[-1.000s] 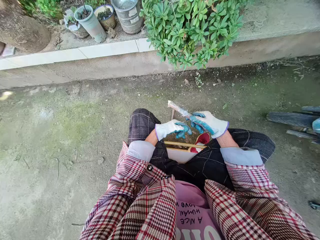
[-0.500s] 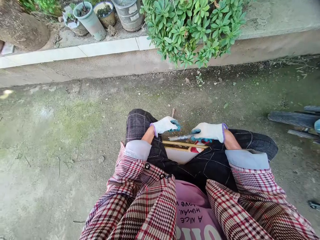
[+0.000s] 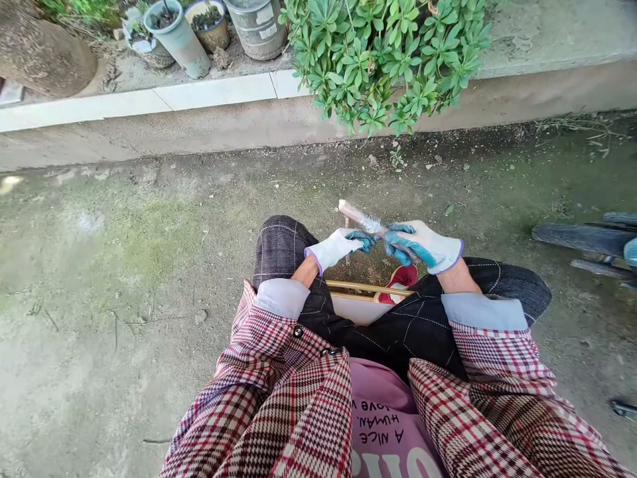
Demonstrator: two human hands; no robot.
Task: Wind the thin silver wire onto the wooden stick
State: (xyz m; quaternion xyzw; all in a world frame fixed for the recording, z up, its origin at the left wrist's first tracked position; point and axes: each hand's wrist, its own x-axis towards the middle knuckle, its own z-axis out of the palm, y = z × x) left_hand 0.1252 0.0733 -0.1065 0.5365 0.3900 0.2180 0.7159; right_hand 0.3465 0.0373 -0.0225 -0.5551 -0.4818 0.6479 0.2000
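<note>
My right hand [image 3: 423, 245], in a white glove with a blue coated palm, is closed around a short wooden stick [image 3: 351, 210]. Silvery wrapping, perhaps wire, winds around the stick's middle. The stick slants up and to the left, its pale cut end pointing away from me. Close beneath the wrapped part is my left hand [image 3: 338, 247], gloved the same way. Its fingers are pinched together; what they hold, if anything, is too small to make out. A second thin brown stick [image 3: 347, 222] shows on the ground behind my left hand, partly hidden by it.
Between my legs are a white surface with yellow edging [image 3: 361, 311] and a red shoe [image 3: 405, 273]. Ahead runs a low ledge [image 3: 213, 99] with several pots, a metal bucket [image 3: 256, 30] and a leafy shrub [image 3: 388, 60]. Dark wooden pieces [image 3: 582, 234] lie at right.
My right hand has turned the wrapped stick from nearly level to slanting upward and away from me. My left hand has moved slightly right, closer to the stick.
</note>
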